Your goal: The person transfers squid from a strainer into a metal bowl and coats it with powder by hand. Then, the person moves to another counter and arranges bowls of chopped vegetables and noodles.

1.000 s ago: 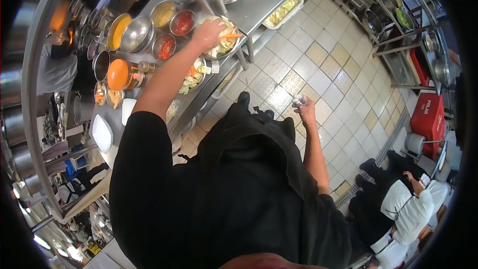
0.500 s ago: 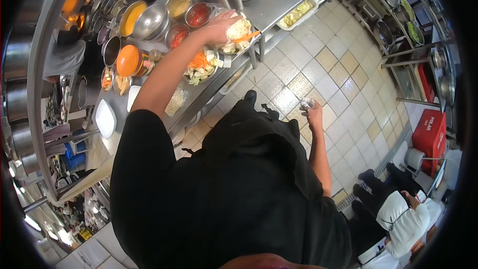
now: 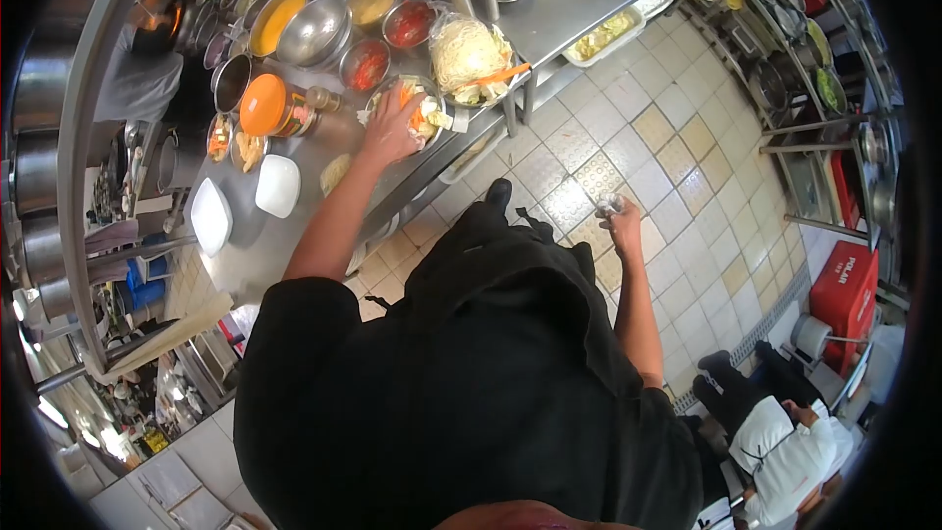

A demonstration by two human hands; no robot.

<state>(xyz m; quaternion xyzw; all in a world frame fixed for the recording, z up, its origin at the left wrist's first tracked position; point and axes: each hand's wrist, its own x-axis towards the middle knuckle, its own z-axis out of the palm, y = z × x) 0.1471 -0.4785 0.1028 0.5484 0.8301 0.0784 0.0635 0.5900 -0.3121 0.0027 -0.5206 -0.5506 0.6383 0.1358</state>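
My left hand (image 3: 392,130) is over a bowl of chopped vegetables (image 3: 432,123), its fingers apart and touching cabbage and orange carrot pieces; the fingertips are partly hidden among them. Just beyond it, a larger bowl holds a mound of pale noodles (image 3: 469,54) with cabbage and a carrot strip at its edge. A small heap of noodles (image 3: 336,174) lies on the counter, partly behind my left forearm. Low over the floor on the other side, my right hand (image 3: 622,224) is closed around a small whitish-grey thing (image 3: 610,204) that I cannot make out.
Metal bowls of red food (image 3: 406,24) and yellow liquid (image 3: 278,22) stand on the steel counter (image 3: 569,0), beside an orange-lidded jar (image 3: 265,106) and white dishes (image 3: 279,186). Shelving, a red cooler (image 3: 844,304) and a person in white (image 3: 785,451) are at the right.
My left hand has left the noodle mound and moved back to the vegetable bowl, uncovering the noodles. My right hand stays closed around the small thing. The view has shifted slightly.
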